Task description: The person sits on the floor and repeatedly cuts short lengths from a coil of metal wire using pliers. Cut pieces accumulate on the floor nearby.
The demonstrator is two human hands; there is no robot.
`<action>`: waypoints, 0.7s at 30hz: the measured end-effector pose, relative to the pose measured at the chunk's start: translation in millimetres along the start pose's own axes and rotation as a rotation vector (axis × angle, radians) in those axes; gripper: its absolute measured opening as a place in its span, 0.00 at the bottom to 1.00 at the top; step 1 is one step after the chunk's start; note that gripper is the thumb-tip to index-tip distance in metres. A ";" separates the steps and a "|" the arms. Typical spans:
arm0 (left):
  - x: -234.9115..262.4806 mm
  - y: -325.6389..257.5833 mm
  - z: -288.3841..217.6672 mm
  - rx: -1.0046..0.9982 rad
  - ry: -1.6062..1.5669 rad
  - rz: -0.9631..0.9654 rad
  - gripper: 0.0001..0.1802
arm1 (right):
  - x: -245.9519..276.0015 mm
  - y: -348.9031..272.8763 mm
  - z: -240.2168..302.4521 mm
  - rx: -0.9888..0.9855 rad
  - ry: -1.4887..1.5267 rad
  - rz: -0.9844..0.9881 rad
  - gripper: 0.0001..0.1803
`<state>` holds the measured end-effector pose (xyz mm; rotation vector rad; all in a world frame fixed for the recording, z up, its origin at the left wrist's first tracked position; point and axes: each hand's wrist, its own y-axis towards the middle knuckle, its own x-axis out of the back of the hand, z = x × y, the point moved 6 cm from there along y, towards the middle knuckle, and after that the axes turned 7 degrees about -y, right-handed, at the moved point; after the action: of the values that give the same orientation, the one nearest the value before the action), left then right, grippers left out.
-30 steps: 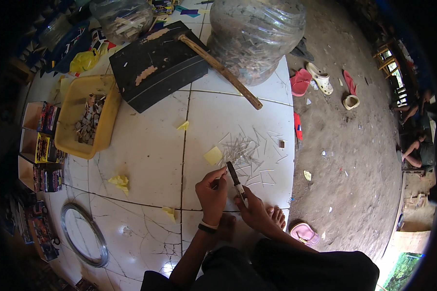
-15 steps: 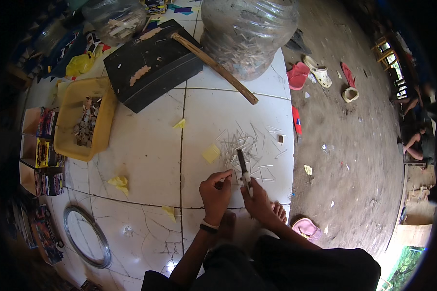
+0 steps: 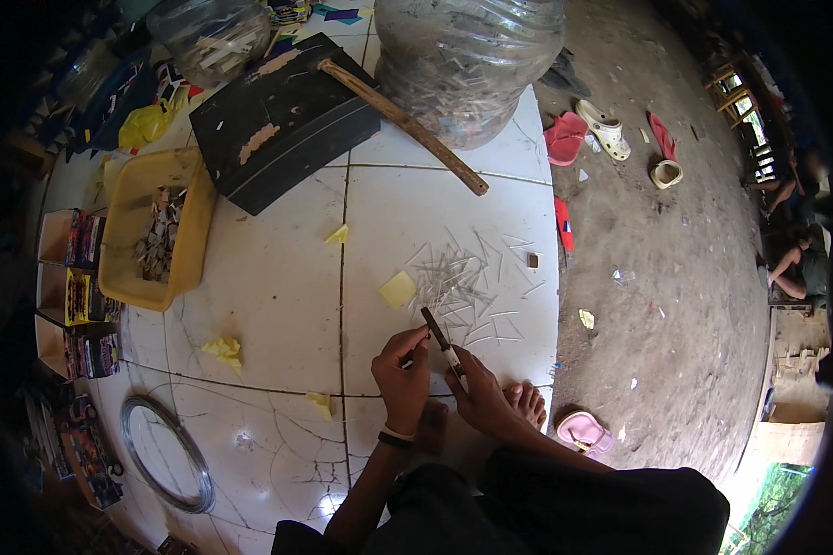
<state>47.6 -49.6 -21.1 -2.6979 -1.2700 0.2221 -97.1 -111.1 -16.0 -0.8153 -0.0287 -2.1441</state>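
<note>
Seated on a cracked white tiled floor [image 3: 268,305], a person works w/ both hands low in the frame, at about 6 o'clock from centre. The right hand [image 3: 484,396] is clamped on the handle of a dark-bladed knife [image 3: 441,340], blade pointing up toward 11 o'clock. The left hand [image 3: 404,379] sits just beside it at 9 o'clock, fingers pinched together at the blade; whether they grip a thin sliver can't be told. Bare toes [image 3: 525,403] show at 3 o'clock of the right hand.

Just past the knife tip, at 12 o'clock, lies a scatter of thin pale splinters [image 3: 463,282] w/ a small yellow paper square [image 3: 398,289] at its 9 o'clock edge. Further up: a long wooden-handled hammer [image 3: 403,120] resting across a flat black rectangular case [image 3: 282,139] and against a big clear plastic jar of cut sticks [image 3: 467,60]. At 9 o'clock of the frame, a yellow plastic tub of small sticks [image 3: 153,227]. At 7 o'clock, a grey metal ring [image 3: 165,453]. Pink sandals [image 3: 565,139] lie on the dirt ground [image 3: 676,277] at 2 o'clock.
</note>
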 end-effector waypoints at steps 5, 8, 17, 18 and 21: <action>-0.5 -1.1 2.7 -0.008 -0.017 -0.008 0.11 | 0.8 2.2 2.0 -0.004 0.004 -0.007 0.27; -1.8 -1.0 3.1 -0.014 -0.023 -0.001 0.11 | 0.1 4.3 1.6 -0.045 -0.008 -0.010 0.25; -1.5 -1.7 3.4 -0.014 -0.030 -0.008 0.11 | -2.9 6.2 -7.5 -0.155 -0.089 0.029 0.15; -3.0 -0.5 3.7 -0.013 -0.031 -0.012 0.11 | -3.6 7.7 -10.9 -0.184 -0.125 0.037 0.15; -7.8 0.2 4.1 0.005 -0.011 -0.009 0.11 | -4.6 10.6 -17.8 -0.227 -0.182 0.036 0.14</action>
<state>42.0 -55.5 -24.6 -2.6902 -1.2821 0.2388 -97.2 -120.0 -35.3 -1.1330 0.1361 -2.0574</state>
